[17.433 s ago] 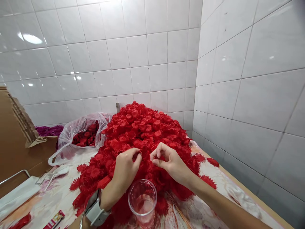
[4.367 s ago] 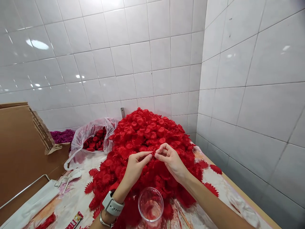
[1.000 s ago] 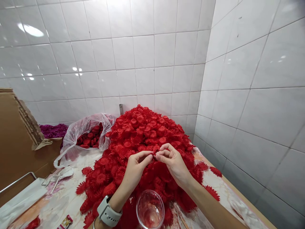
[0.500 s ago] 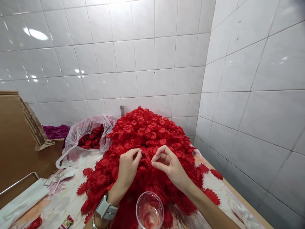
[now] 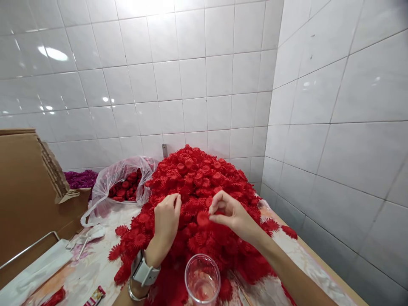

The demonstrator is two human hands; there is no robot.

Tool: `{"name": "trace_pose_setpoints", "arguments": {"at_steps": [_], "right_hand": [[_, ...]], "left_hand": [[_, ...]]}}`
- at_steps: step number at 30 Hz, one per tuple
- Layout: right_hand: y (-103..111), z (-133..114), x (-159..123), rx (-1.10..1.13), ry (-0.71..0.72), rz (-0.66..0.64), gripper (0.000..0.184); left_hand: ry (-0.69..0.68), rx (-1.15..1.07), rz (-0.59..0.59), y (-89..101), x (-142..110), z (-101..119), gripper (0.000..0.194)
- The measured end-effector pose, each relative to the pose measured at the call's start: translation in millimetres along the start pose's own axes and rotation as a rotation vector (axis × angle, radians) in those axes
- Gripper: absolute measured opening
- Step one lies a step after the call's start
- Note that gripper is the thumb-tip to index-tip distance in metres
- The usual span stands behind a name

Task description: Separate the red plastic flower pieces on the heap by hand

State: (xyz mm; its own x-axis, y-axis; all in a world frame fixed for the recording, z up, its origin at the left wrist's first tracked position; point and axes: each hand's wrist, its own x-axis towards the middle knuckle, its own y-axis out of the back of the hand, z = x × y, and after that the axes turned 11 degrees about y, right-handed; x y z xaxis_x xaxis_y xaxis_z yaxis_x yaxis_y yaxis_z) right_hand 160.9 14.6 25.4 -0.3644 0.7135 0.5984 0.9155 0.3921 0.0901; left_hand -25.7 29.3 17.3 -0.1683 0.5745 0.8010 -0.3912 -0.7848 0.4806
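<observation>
A big heap of red fabric flower pieces (image 5: 194, 178) covers the table against the tiled corner. My right hand (image 5: 231, 212) hovers over the heap's front, thumb and forefinger pinched on one red flower piece (image 5: 203, 218). My left hand (image 5: 165, 219) rests on the heap to the left, fingers curled down onto the flowers; whether it grips one is hidden. A grey watch and a bracelet sit on my left wrist (image 5: 142, 272). A clear plastic cup (image 5: 202, 280) stands just in front of both hands.
A clear plastic bag (image 5: 117, 187) with red pieces lies left of the heap, purple pieces (image 5: 81, 178) behind it. Brown cardboard (image 5: 28, 182) stands at far left. A small red packet (image 5: 95, 296) lies on the patterned tablecloth (image 5: 92, 263). White tiled walls close off the back and right.
My hands were pinching together at one piece a second ago; they have parted. The right hand now holds a flower piece, and the left has dropped onto the heap.
</observation>
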Motion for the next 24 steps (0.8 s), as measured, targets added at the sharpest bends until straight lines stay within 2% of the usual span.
{"name": "trace_pose_setpoints", "arguments": {"at_steps": [4, 7, 9, 12, 18, 24], "right_hand": [[-1.9, 15.9, 3.7, -0.489, 0.101, 0.26, 0.014], [-9.6, 18.5, 0.3, -0.593, 0.187, 0.363, 0.008], [-16.5, 14.9, -3.1, -0.469, 0.194, 0.334, 0.007], [-24.0, 10.0, -5.5, -0.21, 0.116, 0.24, 0.01], [-18.5, 11.9, -1.1, 0.124, -0.025, 0.497, 0.028], [-14.4, 15.2, -1.6, 0.267, -0.077, 0.518, 0.03]], "left_hand": [[0.012, -0.089, -0.08, 3.3, -3.2, 7.3, 0.023], [-0.01, -0.159, -0.112, 0.9, -10.2, 14.9, 0.023], [-0.043, -0.205, -0.111, -0.8, -14.6, 18.4, 0.023], [-0.101, -0.298, -0.144, -1.7, -20.0, 22.9, 0.021], [-0.201, -0.462, -0.164, -2.3, -24.0, 27.2, 0.019], [-0.168, -0.544, -0.23, -1.6, -23.9, 27.1, 0.018]]}}
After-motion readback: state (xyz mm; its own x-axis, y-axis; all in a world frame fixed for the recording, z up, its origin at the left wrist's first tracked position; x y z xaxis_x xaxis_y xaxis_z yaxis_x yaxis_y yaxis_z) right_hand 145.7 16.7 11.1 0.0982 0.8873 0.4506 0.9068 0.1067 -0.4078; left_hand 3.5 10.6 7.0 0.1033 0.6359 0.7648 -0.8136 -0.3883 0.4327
